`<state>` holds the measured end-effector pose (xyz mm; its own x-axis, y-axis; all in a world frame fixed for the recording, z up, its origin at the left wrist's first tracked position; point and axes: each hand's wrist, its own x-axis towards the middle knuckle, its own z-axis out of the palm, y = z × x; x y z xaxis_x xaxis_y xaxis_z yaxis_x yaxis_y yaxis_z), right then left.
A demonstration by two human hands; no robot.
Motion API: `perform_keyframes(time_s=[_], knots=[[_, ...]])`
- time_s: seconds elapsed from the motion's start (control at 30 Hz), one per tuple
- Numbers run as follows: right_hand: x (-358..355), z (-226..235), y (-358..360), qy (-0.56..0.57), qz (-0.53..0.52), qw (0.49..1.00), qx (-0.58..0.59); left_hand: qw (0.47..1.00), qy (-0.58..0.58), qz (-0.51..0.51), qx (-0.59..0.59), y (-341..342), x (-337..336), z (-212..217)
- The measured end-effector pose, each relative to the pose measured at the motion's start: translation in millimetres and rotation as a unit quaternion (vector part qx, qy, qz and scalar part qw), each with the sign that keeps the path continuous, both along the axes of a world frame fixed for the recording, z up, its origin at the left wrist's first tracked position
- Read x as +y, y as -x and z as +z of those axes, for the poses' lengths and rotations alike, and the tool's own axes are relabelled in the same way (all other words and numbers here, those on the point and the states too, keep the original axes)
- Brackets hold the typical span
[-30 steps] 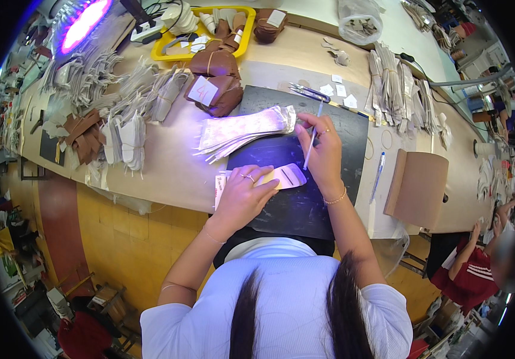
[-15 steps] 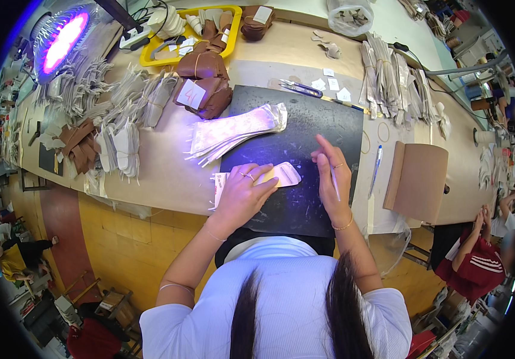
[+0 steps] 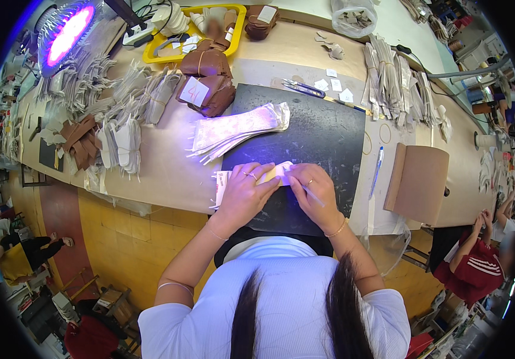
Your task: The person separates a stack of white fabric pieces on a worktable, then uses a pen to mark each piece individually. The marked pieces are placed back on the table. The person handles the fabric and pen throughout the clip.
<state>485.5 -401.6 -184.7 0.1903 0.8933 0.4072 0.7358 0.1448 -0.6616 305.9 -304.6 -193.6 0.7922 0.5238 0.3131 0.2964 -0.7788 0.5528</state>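
Observation:
A long pale piece (image 3: 222, 185) with yellow showing near its middle lies across the black cutting mat (image 3: 329, 137). My left hand (image 3: 245, 188) holds it down, fingers bent over its middle. At its right end, the pinched fingertips of my right hand (image 3: 316, 191) touch the piece. A slim whitish stick-like tool (image 3: 312, 195) is tucked in that same hand; its kind is unclear. Just beyond, a fanned stack of similar pale pieces (image 3: 239, 128) rests partly on the mat, lit purple.
A glowing purple lamp (image 3: 69, 36) stands at far left. Brown leather bundles (image 3: 206, 84) sit by a yellow tray (image 3: 243, 24). Snips (image 3: 305, 88) lie at the mat's far edge. To the right are a blue pen (image 3: 377, 170), brown folded sheet (image 3: 419, 182) and grey strip bundles (image 3: 383, 72).
My right hand has moved left and down onto the right end of the pale piece, its fingers closing there. My left hand stays in place on the piece.

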Motion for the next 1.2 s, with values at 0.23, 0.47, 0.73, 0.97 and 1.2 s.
perform_keyframes(time_s=[0.23,0.47,0.73,0.97,1.2], knots=[[-25.9,7.2,-13.2,0.006,0.063,0.998,-0.009,1.0,-0.003,-0.004,0.01,2.6,0.8,0.3],[4.3,-2.9,2.0,0.129,-0.059,0.974,-0.175,0.996,0.005,0.087,-0.017,30.5,20.6,22.4],[3.5,-4.3,0.7,-0.03,0.105,0.991,-0.081,0.974,0.036,0.207,-0.086,60.2,30.8,42.3],[72.0,17.1,16.0,-0.161,0.094,0.979,0.081,0.934,-0.018,0.252,-0.251,75.9,24.7,89.6],[138.1,-7.4,2.9,-0.064,0.025,0.996,0.051,0.931,-0.023,0.258,-0.258,85.5,20.0,90.9]])
